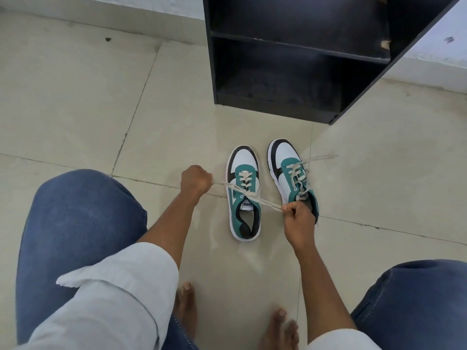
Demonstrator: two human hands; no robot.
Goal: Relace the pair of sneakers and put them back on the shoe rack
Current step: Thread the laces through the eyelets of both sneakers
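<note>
Slack is my worry: with left hand (pixel 196 180) and right hand (pixel 297 216) each fisted on a lace end (pixel 267 202) of the left sneaker (pixel 243 193) on the floor (pixel 75 109) before the shoe rack (pixel 298 59), an uneven pull could drag it sideways into the right sneaker (pixel 290 170).

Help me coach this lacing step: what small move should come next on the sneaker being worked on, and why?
Probably cross the two ends into a knot. The left hand and right hand each pull one end of the cream flat lace taut sideways from the top eyelets of the left teal, white and black sneaker, whose rows already look threaded.
</note>
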